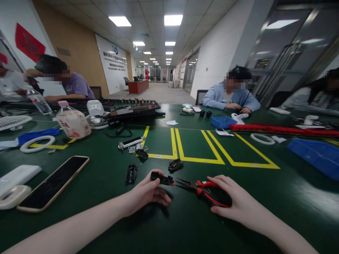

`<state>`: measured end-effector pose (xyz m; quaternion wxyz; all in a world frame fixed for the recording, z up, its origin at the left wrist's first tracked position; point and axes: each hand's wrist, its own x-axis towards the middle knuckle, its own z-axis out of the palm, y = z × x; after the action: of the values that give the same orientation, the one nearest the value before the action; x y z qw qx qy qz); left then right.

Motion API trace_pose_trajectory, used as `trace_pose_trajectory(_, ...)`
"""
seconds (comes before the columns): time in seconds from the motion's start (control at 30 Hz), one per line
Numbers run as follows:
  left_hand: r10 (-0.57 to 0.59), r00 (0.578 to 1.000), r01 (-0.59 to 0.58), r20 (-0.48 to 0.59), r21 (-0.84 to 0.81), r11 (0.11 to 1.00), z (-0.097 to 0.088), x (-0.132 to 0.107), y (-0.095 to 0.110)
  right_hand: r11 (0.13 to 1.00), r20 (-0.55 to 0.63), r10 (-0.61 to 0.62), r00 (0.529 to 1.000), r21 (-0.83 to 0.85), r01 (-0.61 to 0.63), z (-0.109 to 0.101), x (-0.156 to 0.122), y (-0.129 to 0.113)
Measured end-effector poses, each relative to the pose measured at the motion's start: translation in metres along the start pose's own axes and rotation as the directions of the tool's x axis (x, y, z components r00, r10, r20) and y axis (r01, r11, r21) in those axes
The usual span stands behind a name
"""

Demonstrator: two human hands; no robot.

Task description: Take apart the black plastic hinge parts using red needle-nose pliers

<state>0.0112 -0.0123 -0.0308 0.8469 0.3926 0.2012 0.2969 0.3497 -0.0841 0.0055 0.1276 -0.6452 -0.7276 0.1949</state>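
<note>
Between the thumb and fingers of my left hand [148,192] is a small black plastic part [162,179], held above the table. My right hand [234,199] grips red-and-black needle-nose pliers [203,190] by the handles. The jaws of the pliers are slightly parted and point left, close to the right end of the black part; whether they touch it I cannot tell. Similar black plastic pieces lie just beyond: one [131,174] left of my left hand, another [176,164] behind it, and a third [142,154] beside small metal pieces [135,147].
A phone [54,183] and a white device [19,178] lie at the left. Farther back stand a pink-capped bottle [73,121] and a white fan [95,109]. Yellow tape [198,160] marks the green table. Blue trays [315,157] sit at the right. Several people work around the table.
</note>
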Motion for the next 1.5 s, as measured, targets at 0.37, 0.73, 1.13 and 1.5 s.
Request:
trace_pose_trajectory(0.37,-0.131,0.991,0.114,-0.038,-0.295,0.949,0.0,-0.008,0.02,0.995,-0.102,0.004,0.995,-0.097,-0.014,0.022,0.001,-0.009)
trace_pose_trajectory(0.73,-0.181,0.98,0.133,-0.077,-0.419,0.898,0.002,-0.012,0.022,0.98,-0.243,0.109,0.964,0.187,-0.063,0.032,0.002,-0.019)
trace_pose_trajectory(1.13,-0.203,0.976,0.217,0.081,-0.478,0.851,0.01,-0.018,0.016,0.625,0.157,0.166,0.974,0.747,-0.227,0.04,-0.025,-0.031)
trace_pose_trajectory(1.5,-0.219,0.975,0.175,-0.043,-0.459,0.871,0.009,-0.016,0.021,0.956,0.063,0.134,0.989,0.256,-0.146,0.04,-0.039,-0.05)
